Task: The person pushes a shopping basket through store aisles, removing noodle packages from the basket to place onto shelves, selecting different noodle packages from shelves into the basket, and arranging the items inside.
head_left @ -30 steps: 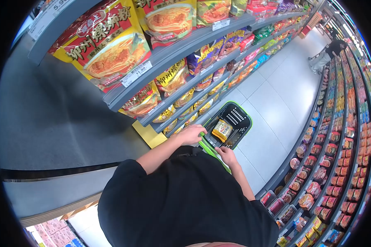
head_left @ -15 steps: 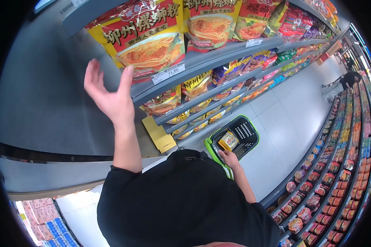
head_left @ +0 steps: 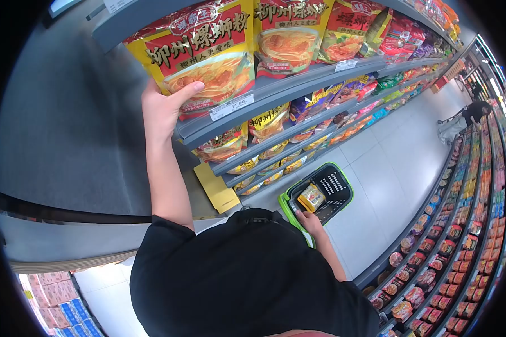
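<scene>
At the end of the upper shelf stands a large red and yellow bag of noodles [head_left: 208, 48]. My left hand [head_left: 166, 106] grips its lower left edge, the thumb on the front and the other fingers hidden behind. My right hand [head_left: 310, 222] is closed around the handle of a black shopping basket [head_left: 350, 191] with a green rim, low at my right side. Inside the basket lies a yellow package [head_left: 311, 197].
More noodle bags [head_left: 289, 39] line the upper shelf, behind a price tag [head_left: 231, 107]. Lower shelves hold further bags [head_left: 269, 121]. Across the tiled aisle [head_left: 376, 185] runs a shelf of cup noodles [head_left: 416, 295]. Another person [head_left: 465, 121] is farther down the aisle.
My left hand, open beside the bag before, has moved in and closed on its lower left edge. My right hand keeps its hold on the basket.
</scene>
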`<state>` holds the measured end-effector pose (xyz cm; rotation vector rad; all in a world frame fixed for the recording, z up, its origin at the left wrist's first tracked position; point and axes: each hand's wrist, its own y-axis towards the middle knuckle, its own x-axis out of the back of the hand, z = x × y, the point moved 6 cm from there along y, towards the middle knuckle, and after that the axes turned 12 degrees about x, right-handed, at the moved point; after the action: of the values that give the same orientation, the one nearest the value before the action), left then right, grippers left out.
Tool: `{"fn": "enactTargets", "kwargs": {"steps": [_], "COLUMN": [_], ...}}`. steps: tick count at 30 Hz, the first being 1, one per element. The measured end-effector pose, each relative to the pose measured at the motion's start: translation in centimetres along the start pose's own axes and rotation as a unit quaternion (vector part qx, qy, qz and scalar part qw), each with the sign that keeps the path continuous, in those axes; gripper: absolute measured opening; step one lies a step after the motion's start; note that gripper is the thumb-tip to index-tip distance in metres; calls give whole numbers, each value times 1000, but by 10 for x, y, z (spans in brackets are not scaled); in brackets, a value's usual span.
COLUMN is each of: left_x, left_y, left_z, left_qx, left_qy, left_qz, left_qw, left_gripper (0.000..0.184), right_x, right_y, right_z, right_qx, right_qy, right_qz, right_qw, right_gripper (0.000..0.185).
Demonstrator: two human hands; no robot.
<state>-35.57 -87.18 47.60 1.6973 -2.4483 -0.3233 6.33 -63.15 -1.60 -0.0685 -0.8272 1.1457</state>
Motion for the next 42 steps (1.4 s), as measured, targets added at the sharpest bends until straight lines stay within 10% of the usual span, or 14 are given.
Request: {"fn": "enactTargets", "kwargs": {"steps": [11,17,25,30,34,42], "left_x": [-15,-30,-52,-89,-153,-182], "left_y": [-21,-55,-96,-109,-138,-166], "left_z": [5,-47,-74,-29,19,115], "left_qx": [-56,-399,-501,-152,114,294], "left_qy": [67,104,67,-4,-188,-204], "left_qz": [67,15,7,240,353,399], "left_qw": [994,911,863,959,909,844], "left_gripper": [42,30,31,60,47,51], "right_x": [-14,-11,55,147,179,154], "right_y": [0,0,-25,-73,-117,-130], "right_z": [-1,3,93,200,257,247], "right_qx": [17,20,150,345,448,290], "right_qy": [-1,5,60,309,515,501], "right_qz": [-22,-34,-204,-286,-177,-202], "right_qw": [1000,999,966,839,709,790], "right_gripper": [68,69,42,70,93,51]}}
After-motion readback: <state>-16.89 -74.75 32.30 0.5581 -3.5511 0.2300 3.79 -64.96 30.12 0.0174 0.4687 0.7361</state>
